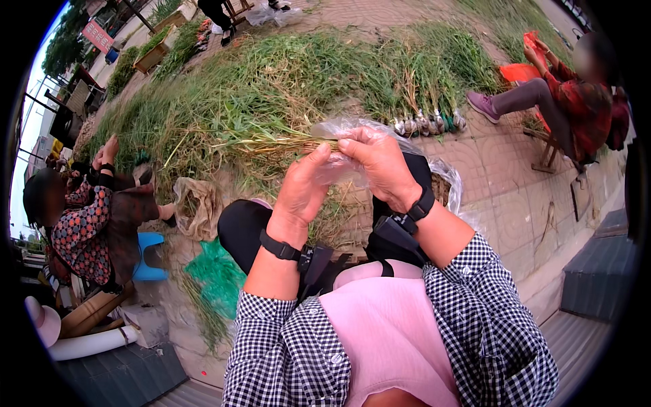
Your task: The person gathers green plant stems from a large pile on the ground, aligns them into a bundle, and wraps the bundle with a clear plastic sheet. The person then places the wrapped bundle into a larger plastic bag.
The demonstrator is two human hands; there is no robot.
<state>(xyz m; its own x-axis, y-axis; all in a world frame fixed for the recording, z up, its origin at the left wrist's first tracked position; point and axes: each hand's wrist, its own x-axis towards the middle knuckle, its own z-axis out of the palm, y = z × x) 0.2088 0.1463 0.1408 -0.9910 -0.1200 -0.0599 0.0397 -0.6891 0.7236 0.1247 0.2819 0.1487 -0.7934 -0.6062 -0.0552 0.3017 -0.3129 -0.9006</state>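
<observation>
In front of me a bundle of thin green and straw-coloured plant stems (269, 142) lies sideways, its leafy tops pointing left. My left hand (304, 185) grips the stems from below, thumb on top near their right end. My right hand (379, 160) pinches that same end together with a clear plastic sheet or bag (338, 170), which bunches around it and hangs beneath. The cut or root ends are hidden by fingers and plastic. More clear plastic (448, 175) lies by my right knee.
A broad heap of pulled grassy plants (269, 76) covers the paving ahead. Several bundles with wrapped ends (427, 123) stand in a row. At left are a tan plastic bag (197, 208), a green plastic bag (216, 280), a blue stool (148, 257) and a seated person (84, 229). Another person sits right, holding red plastic (531, 56).
</observation>
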